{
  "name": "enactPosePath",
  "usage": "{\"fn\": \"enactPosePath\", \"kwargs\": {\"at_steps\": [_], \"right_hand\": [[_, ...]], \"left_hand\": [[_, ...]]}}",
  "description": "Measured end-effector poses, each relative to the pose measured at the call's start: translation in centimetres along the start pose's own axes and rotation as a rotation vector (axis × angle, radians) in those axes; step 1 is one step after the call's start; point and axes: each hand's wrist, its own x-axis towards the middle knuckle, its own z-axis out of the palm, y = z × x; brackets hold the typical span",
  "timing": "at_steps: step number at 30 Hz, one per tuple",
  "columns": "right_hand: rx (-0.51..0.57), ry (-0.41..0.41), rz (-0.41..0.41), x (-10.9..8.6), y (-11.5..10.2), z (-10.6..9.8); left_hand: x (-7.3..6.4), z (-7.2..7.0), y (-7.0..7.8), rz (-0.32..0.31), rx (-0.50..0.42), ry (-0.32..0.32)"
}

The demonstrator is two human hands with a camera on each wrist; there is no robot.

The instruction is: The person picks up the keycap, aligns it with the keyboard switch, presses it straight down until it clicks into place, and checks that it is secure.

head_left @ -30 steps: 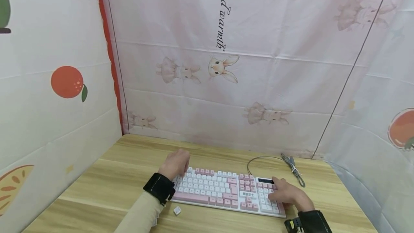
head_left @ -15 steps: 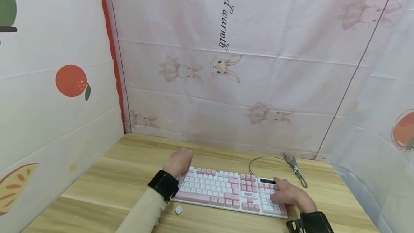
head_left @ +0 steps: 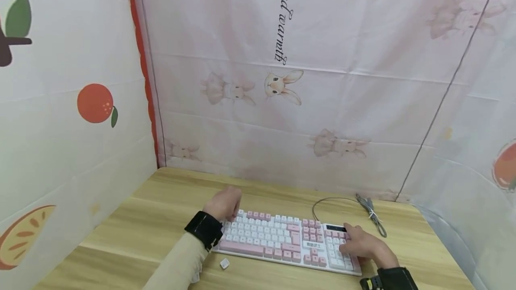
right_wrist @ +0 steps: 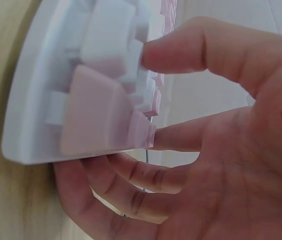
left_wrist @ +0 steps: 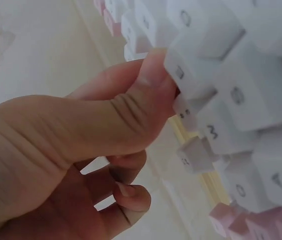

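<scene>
A pink and white keyboard (head_left: 262, 237) lies on the wooden table. My left hand (head_left: 224, 203) is at its upper left corner. In the left wrist view, the thumb and index finger pinch a white keycap (left_wrist: 188, 72) at the keyboard's edge, while the other fingers curl loosely below. At the opposite end, my right hand (head_left: 364, 241) grips the keyboard's right side. The right wrist view shows its thumb (right_wrist: 175, 54) over the keys and other fingers round the side, some tips hidden beneath. One loose white keycap (head_left: 224, 263) sits in front of the keyboard.
A thin grey cable (head_left: 370, 211) lies bundled behind the keyboard's right end. Beside the left sleeve, a small white piece (head_left: 195, 276) is partly hidden. Printed cloth walls (head_left: 258, 147) enclose the table at the back and both sides.
The head view has turned slightly, so the scene shifts a little to the right. Both hands stay at their ends of the keyboard.
</scene>
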Motion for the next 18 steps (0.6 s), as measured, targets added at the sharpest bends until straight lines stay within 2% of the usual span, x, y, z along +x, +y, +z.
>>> {"fn": "enactPosePath", "kwargs": {"at_steps": [9,14,18], "right_hand": [[0.016,0.006,0.011,0.0,-0.1,0.0],[0.022,0.014,0.011,-0.1,0.2,0.1],[0.025,0.019,-0.005,-0.2,0.2,0.2]], "left_hand": [[-0.4,-0.7,-0.4,-0.027,-0.002,-0.021],[-0.7,-0.6,-0.8,0.005,-0.023,0.026],[-1.6,-0.8,-1.1,0.013,-0.048,0.060]]}}
